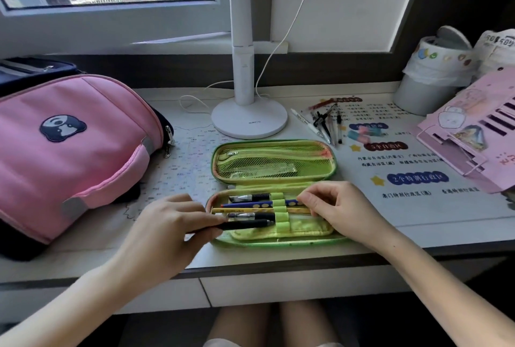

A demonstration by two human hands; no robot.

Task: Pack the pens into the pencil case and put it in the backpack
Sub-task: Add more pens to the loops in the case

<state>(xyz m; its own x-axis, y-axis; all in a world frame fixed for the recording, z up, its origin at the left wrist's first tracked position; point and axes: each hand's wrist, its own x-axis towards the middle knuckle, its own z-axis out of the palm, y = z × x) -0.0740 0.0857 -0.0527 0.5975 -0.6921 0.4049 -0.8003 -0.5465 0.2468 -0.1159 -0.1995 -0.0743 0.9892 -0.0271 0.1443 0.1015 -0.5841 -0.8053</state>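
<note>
Packing is partly done: four pens sit under the loops of the open pencil case point(274, 192) on the desk point(404, 231). Left hand point(170, 224), grip clenched on a black pen point(245, 225), feeds the last loop; right hand point(331, 204) pinches the case. Loose pens point(324, 125) remain behind it. Backpack point(69, 146) awaits, left of the case.

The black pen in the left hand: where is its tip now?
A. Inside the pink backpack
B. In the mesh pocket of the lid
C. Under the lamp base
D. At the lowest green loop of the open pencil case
D: the left hand holds the black pen with its tip at the lowest green loop of the pencil case.
</note>
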